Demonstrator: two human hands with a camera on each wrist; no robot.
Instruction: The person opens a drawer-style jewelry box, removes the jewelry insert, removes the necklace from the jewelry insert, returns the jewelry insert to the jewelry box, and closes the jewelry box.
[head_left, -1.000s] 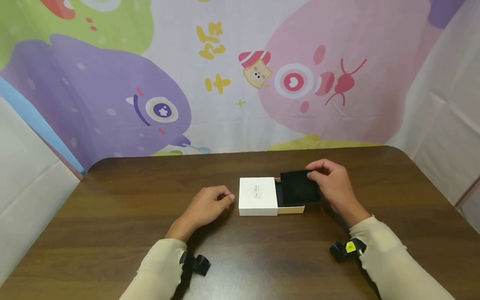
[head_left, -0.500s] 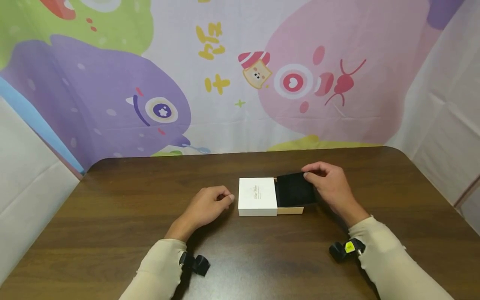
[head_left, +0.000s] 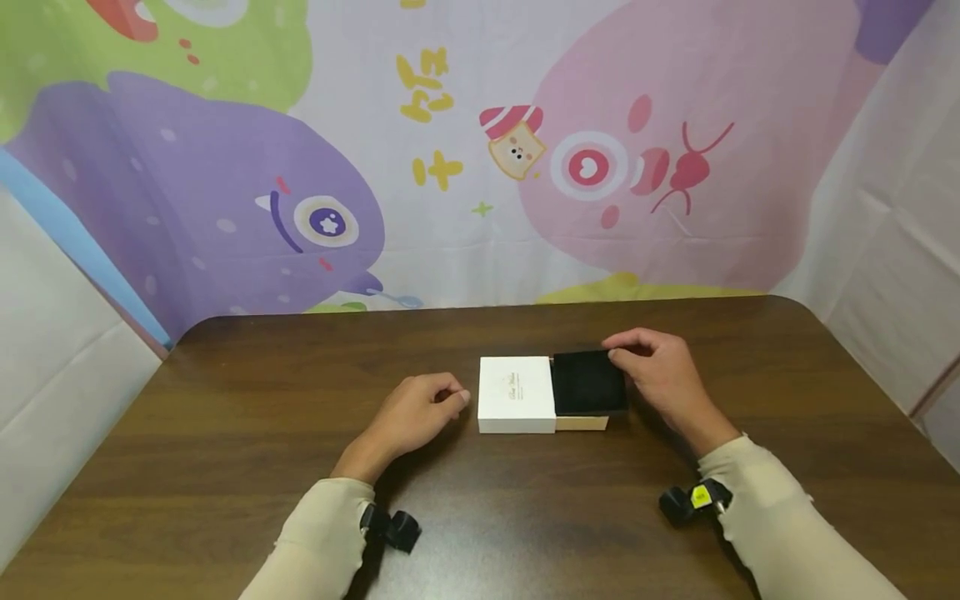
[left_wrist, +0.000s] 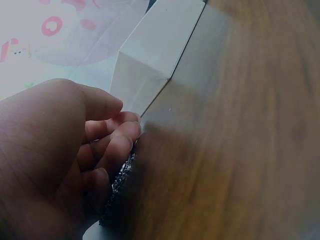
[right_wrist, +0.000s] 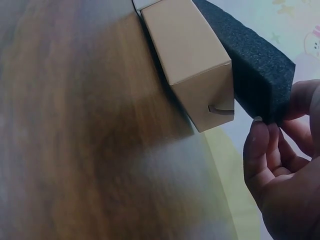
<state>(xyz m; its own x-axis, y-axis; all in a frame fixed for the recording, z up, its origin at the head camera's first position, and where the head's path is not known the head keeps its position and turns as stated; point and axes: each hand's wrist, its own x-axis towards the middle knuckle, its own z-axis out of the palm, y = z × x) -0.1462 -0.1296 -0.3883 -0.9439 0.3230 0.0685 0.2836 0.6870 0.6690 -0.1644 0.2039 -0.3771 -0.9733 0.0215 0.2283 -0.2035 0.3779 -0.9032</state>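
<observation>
A white slide-out box sleeve (head_left: pixel 514 393) with gold lettering lies on the table. Its tan drawer (head_left: pixel 582 423) is pulled out to the right and has a small ribbon loop (right_wrist: pixel 221 110) on its end. Over the drawer lies a black foam pad (head_left: pixel 589 382), one corner standing higher than the drawer wall in the right wrist view. My right hand (head_left: pixel 667 375) pinches that far right corner between thumb and fingers. Left of the sleeve, my left hand (head_left: pixel 412 412) rests with loosely curled fingers, close to its side. A dark, glittery strip (left_wrist: pixel 120 182) shows along those fingertips.
The brown wooden table (head_left: pixel 487 517) carries the box near its middle. A cartoon-printed cloth (head_left: pixel 450 242) hangs behind the back edge, with pale cloth walls at both sides. Black wrist cameras (head_left: pixel 401 531) are strapped to both forearms.
The right hand has brought the foam pad left and lower, so it now lies squarer and flatter over the drawer. The left hand and the sleeve stay in place.
</observation>
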